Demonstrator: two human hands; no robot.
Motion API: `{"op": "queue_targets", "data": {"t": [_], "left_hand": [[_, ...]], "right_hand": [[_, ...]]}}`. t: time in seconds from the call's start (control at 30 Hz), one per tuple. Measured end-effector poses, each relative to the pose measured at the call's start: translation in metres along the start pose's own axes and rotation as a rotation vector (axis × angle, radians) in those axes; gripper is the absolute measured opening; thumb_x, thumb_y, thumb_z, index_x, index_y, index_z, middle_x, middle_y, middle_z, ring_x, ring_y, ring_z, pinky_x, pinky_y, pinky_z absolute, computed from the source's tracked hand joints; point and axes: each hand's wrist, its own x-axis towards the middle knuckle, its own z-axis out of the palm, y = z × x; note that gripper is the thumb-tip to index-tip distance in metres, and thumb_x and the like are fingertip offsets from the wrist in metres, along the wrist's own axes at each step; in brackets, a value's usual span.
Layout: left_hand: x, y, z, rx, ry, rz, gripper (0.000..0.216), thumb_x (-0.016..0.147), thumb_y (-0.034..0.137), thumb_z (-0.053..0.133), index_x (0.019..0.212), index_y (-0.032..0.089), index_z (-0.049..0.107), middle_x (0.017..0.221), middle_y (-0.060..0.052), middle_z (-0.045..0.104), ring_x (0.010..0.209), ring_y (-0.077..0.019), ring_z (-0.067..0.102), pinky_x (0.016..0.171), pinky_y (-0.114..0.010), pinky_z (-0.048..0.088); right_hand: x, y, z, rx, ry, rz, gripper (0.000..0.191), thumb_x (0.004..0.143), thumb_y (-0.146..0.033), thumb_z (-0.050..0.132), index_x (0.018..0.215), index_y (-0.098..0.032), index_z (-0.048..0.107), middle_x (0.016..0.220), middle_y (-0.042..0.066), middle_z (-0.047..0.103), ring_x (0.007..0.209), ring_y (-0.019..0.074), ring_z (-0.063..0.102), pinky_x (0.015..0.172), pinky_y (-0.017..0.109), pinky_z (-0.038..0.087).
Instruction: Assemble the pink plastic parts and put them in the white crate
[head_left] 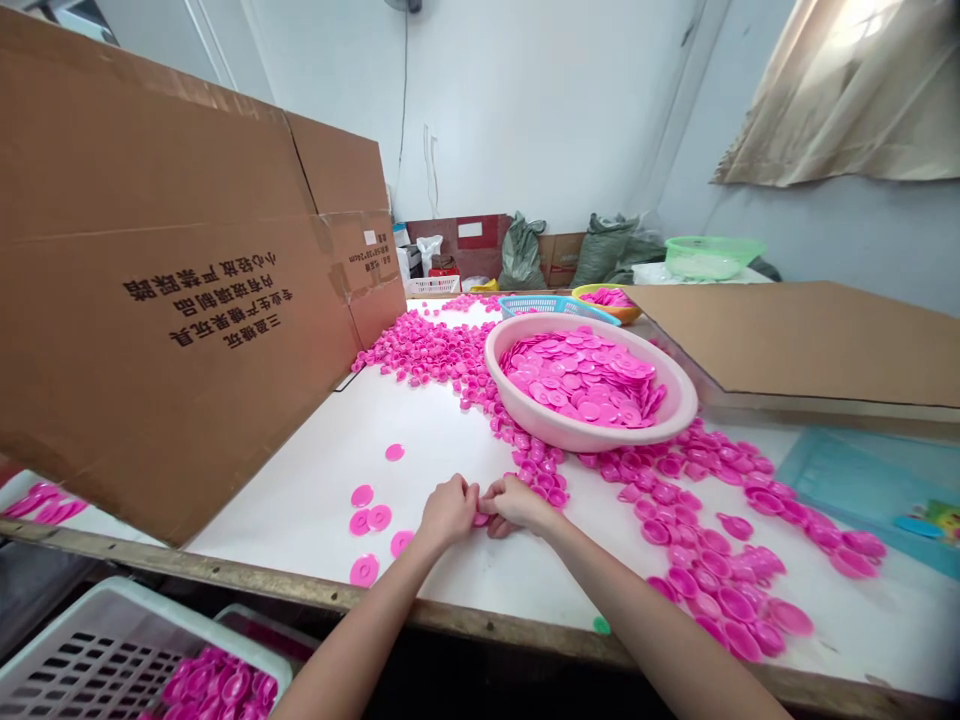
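Note:
My left hand [448, 510] and my right hand [516, 503] meet over the white table [322, 470] near its front edge, fingers closed together on a small pink plastic piece [481, 518]. Several flat pink discs [373, 519] lie just left of my left hand. A long scatter of pink cup-shaped caps [697, 540] runs from behind my right hand to the right. Behind them sits a pink basin [592, 385] full of flat pink discs.
A large opened cardboard box [180, 300] stands on the left. A cardboard sheet [802, 340] and a blue tray [877, 490] lie at right. A white crate [105, 650] with pink parts sits below the table edge. Baskets, sacks and a green basin [709, 256] stand at the back.

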Motion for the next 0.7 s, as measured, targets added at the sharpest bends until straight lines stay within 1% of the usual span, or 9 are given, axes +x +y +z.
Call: {"op": "queue_targets", "data": {"t": [0.07,0.13,0.2,0.3,0.4,0.47,0.6,0.67,0.7], "left_hand": [[0.005,0.007,0.003,0.112,0.085,0.003,0.029,0.083,0.036,0.030,0.088,0.017,0.050,0.091,-0.009,0.053,0.087,-0.0228,0.047,0.071,-0.033,0.034],[0.007,0.012,0.006,0.233,0.130,0.012,0.029,0.084,0.036,0.028,0.093,0.018,0.048,0.098,-0.009,0.049,0.093,-0.0243,0.043,0.075,-0.036,0.032],[0.009,0.013,0.008,0.286,0.102,0.036,0.029,0.084,0.035,0.026,0.095,0.018,0.047,0.101,-0.009,0.046,0.094,-0.0237,0.040,0.076,-0.037,0.032],[0.010,0.009,0.008,0.267,0.046,0.079,0.030,0.085,0.036,0.024,0.095,0.018,0.046,0.103,-0.008,0.043,0.093,-0.0227,0.038,0.076,-0.037,0.031],[0.010,0.006,0.009,0.221,0.049,0.083,0.031,0.085,0.035,0.022,0.095,0.019,0.047,0.104,-0.008,0.042,0.094,-0.0215,0.037,0.076,-0.035,0.030],[0.008,0.006,0.011,0.216,0.085,0.081,0.032,0.086,0.034,0.021,0.094,0.018,0.048,0.104,-0.008,0.042,0.093,-0.0209,0.037,0.077,-0.034,0.030],[0.001,0.014,0.010,0.258,0.148,0.087,0.034,0.086,0.034,0.022,0.089,0.018,0.053,0.099,-0.009,0.045,0.092,-0.0219,0.038,0.077,-0.036,0.029],[-0.003,0.020,0.004,0.272,0.160,0.099,0.036,0.086,0.034,0.024,0.083,0.018,0.056,0.096,-0.009,0.048,0.091,-0.0229,0.038,0.075,-0.036,0.030],[-0.007,0.021,-0.001,0.275,0.166,0.105,0.036,0.085,0.035,0.026,0.081,0.019,0.058,0.095,-0.008,0.049,0.090,-0.0231,0.039,0.075,-0.036,0.031]], "right_hand": [[0.002,0.001,-0.002,0.015,-0.015,0.009,0.009,0.075,-0.013,0.054,0.068,-0.011,0.050,0.043,0.003,0.056,0.041,0.0145,0.057,0.037,0.019,0.048],[0.005,0.004,-0.005,0.030,-0.041,0.024,0.009,0.075,-0.015,0.056,0.070,-0.011,0.050,0.046,0.004,0.058,0.043,0.0148,0.059,0.039,0.019,0.049],[0.009,0.006,-0.009,0.046,-0.088,0.035,0.011,0.073,-0.017,0.060,0.072,-0.011,0.051,0.049,0.005,0.060,0.046,0.0155,0.060,0.041,0.020,0.050],[0.017,0.006,-0.014,0.040,-0.159,0.052,0.018,0.070,-0.021,0.065,0.069,-0.012,0.049,0.050,0.005,0.060,0.046,0.0165,0.060,0.040,0.020,0.050],[0.020,0.006,-0.014,0.034,-0.211,0.063,0.023,0.069,-0.024,0.066,0.066,-0.013,0.046,0.049,0.005,0.059,0.042,0.0159,0.059,0.036,0.020,0.049],[0.018,0.007,-0.011,0.055,-0.184,0.037,0.021,0.073,-0.023,0.063,0.067,-0.014,0.044,0.046,0.003,0.058,0.041,0.0155,0.058,0.036,0.019,0.048],[0.006,0.010,0.001,0.058,-0.036,-0.062,0.012,0.080,-0.012,0.050,0.071,-0.015,0.042,0.042,-0.001,0.055,0.041,0.0143,0.058,0.037,0.019,0.048],[-0.003,0.010,0.008,0.057,0.006,-0.104,0.010,0.081,-0.010,0.046,0.072,-0.014,0.044,0.045,0.000,0.056,0.043,0.0139,0.058,0.040,0.020,0.049],[-0.007,0.010,0.010,0.062,-0.003,-0.126,0.009,0.081,-0.012,0.046,0.073,-0.013,0.045,0.047,0.001,0.057,0.045,0.0141,0.059,0.043,0.021,0.049]]}}
